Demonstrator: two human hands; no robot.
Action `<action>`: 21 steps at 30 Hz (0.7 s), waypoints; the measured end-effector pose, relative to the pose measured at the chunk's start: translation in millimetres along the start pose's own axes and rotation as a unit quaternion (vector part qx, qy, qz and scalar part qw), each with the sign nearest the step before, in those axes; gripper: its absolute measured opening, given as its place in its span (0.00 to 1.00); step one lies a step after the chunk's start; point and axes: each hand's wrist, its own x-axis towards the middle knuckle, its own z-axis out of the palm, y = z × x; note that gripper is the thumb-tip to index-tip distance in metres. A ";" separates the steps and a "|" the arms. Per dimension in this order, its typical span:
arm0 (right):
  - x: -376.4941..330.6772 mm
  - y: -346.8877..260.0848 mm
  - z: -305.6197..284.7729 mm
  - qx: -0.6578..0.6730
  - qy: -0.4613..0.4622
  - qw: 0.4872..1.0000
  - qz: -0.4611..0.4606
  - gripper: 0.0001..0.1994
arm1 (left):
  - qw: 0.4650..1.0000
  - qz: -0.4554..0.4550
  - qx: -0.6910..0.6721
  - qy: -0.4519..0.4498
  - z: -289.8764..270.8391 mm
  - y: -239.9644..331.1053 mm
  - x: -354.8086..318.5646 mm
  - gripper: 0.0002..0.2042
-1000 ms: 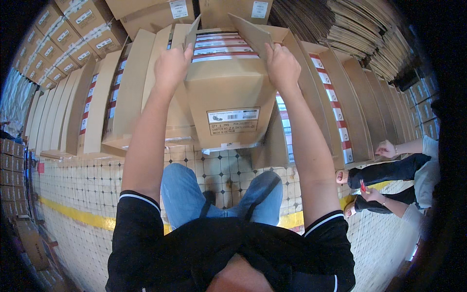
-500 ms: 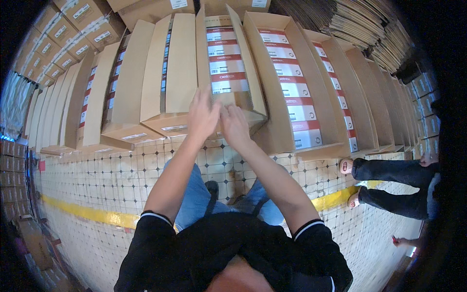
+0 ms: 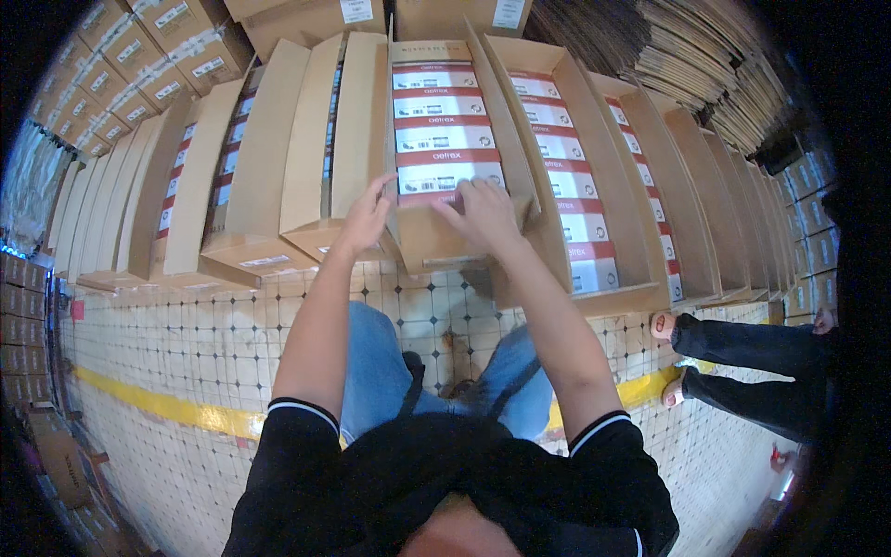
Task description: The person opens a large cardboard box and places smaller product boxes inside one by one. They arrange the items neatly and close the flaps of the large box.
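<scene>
Head view, looking straight down past your own arms: the long, open-topped brown cardboard carton (image 3: 434, 243) lies directly ahead of you, its long axis running away from your body, near end panel toward your knees. Inside it, a single file of white cardboard boxes with red bands (image 3: 447, 174) follows that same axis, each box lying crosswise.

Your right hand (image 3: 484, 212) is the nearer to the boxes. It reaches over the near end of the file, thumb set well apart from loosely curved fingers; nothing shows as firmly held, though its fingertips look to be touching the nearest boxes. Your left hand (image 3: 368, 221) sits at the carton's near left corner, fingers extended and slightly bent beside the side flap (whether they pinch that flap, you cannot tell from here). So the boxes lie forward and to the right of your left hand, and just under and beyond your right.

Another open brown carton (image 3: 617, 223), holding a matching row, stands just to the right; a tan flap-covered carton (image 3: 302, 167) stands to the left. Pale tiled floor (image 3: 223, 343) spreads below.
</scene>
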 end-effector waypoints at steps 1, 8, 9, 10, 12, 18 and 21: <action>-24.5 -0.1 -1.1 0.034 0.048 0.997 -0.039 0.23 | 1.000 -0.025 0.000 -0.008 1.6 0.5 -0.4 0.20; -138.5 -14.6 22.9 0.100 -0.057 0.993 0.024 0.10 | 0.998 -0.060 0.028 -0.006 8.4 6.9 -0.2 0.20; -130.2 -12.0 18.0 0.125 -0.013 0.992 0.022 0.09 | 0.999 -0.044 0.025 0.002 9.7 6.1 0.6 0.20; -114.3 -5.3 10.2 0.139 -0.003 0.989 0.044 0.09 | 0.998 -0.045 0.032 0.004 11.1 5.2 1.3 0.20; -77.4 9.2 -6.0 0.135 0.052 0.987 0.070 0.10 | 0.998 -0.042 0.045 0.009 13.3 1.6 2.7 0.21; 5.7 40.7 -8.8 -0.161 0.083 0.982 0.056 0.18 | 1.000 -0.012 0.013 0.015 13.7 -9.7 3.3 0.21; 11.1 69.1 -5.6 -0.145 0.072 0.980 0.117 0.20 | 0.999 -0.032 0.006 0.013 13.2 -9.8 2.6 0.21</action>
